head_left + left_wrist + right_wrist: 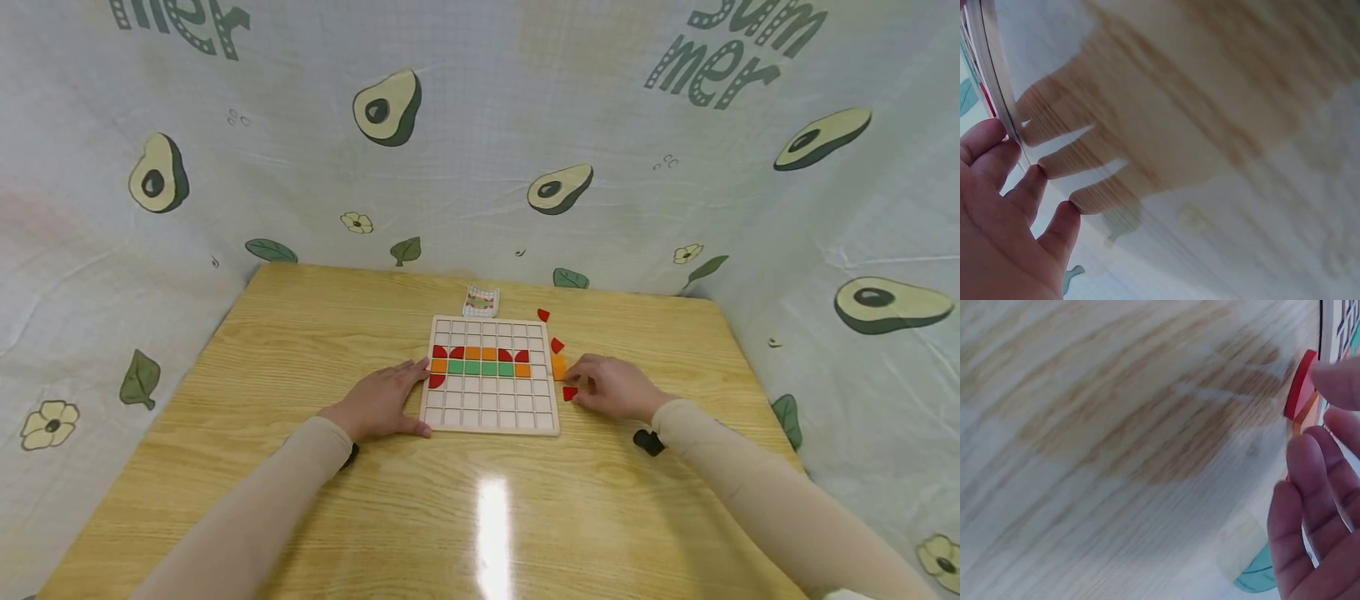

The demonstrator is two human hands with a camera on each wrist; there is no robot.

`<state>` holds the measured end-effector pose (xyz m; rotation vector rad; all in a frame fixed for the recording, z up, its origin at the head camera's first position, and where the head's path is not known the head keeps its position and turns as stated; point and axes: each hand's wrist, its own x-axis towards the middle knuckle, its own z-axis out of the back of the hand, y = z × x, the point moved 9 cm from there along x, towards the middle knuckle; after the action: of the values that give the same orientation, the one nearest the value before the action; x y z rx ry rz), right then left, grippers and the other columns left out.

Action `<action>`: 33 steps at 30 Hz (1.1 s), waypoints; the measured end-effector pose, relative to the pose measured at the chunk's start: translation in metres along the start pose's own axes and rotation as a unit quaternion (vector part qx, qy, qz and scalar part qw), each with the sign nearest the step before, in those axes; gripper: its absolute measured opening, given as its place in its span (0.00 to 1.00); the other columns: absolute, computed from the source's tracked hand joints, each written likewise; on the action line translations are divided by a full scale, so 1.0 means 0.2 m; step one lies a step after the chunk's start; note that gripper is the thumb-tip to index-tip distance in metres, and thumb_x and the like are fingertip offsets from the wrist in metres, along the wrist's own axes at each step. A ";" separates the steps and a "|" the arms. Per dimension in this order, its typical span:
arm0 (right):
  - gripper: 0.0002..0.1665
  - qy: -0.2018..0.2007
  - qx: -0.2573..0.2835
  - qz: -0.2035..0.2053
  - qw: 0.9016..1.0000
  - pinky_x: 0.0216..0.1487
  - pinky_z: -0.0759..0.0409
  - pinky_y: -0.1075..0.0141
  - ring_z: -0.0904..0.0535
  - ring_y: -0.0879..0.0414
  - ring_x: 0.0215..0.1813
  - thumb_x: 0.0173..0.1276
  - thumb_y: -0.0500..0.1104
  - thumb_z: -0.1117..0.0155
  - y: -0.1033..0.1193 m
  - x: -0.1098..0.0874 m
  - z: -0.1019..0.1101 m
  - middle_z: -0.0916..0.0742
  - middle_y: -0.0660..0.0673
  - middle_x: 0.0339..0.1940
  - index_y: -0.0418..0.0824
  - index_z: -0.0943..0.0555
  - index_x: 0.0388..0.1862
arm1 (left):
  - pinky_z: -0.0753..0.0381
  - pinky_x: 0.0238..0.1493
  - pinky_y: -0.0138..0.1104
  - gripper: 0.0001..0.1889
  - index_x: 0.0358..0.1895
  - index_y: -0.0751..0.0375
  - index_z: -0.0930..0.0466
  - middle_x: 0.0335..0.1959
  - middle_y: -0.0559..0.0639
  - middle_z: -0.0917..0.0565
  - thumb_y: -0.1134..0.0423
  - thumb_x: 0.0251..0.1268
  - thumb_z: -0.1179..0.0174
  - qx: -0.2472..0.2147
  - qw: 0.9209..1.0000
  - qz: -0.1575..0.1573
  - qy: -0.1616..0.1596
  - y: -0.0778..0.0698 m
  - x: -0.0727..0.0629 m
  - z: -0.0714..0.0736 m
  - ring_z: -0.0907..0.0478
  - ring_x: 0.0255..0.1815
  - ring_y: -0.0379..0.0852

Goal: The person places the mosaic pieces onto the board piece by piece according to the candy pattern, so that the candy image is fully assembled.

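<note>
A pale wooden grid board [491,420] lies on the table, with a row of green and orange square tiles [481,367] and red quarter-round tiles [437,381] set in its cells. My left hand [382,402] spreads along the board's left edge, its fingertips at the rim and the thumb by the lower corner. Just right of the board, my right hand [617,388] has its fingertips at an orange square tile [558,367]. Its thumb, in the right wrist view, overlaps a loose red quarter-round tile [1300,387]. Both hands have bent fingers, the right more so.
A small pattern card [481,302] stands behind the board's top edge. More red tiles [543,315] lie along the board's right side. The wooden table [375,517] is glossy, and a white cloth [480,167] printed with avocados hangs around its back and sides.
</note>
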<state>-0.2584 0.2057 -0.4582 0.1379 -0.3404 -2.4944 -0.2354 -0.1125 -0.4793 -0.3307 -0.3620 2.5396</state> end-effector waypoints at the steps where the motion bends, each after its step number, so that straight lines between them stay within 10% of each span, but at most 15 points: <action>1: 0.15 0.005 0.004 0.005 1.000 0.31 0.27 0.67 0.29 0.63 0.29 0.63 0.42 0.28 0.00 0.00 0.00 0.17 0.55 0.42 0.49 0.13 0.50 | 0.43 0.73 0.52 0.59 0.78 0.60 0.44 0.79 0.55 0.44 0.28 0.49 0.33 0.000 1.000 0.000 0.000 0.00 0.00 0.00 0.46 0.77 0.57; 33: 0.16 0.014 -0.003 -0.008 1.000 0.32 0.26 0.68 0.29 0.64 0.29 0.64 0.45 0.28 -0.01 -0.03 -0.02 0.18 0.55 0.41 0.47 0.13 0.51 | 0.44 0.73 0.52 0.57 0.78 0.60 0.42 0.79 0.54 0.44 0.29 0.49 0.32 -0.001 1.000 0.003 0.002 0.00 0.00 0.00 0.47 0.78 0.56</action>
<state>-0.2552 0.2102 -0.4618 0.1742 -0.3199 -2.5075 -0.2351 -0.1118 -0.4785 -0.3387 -0.3633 2.5430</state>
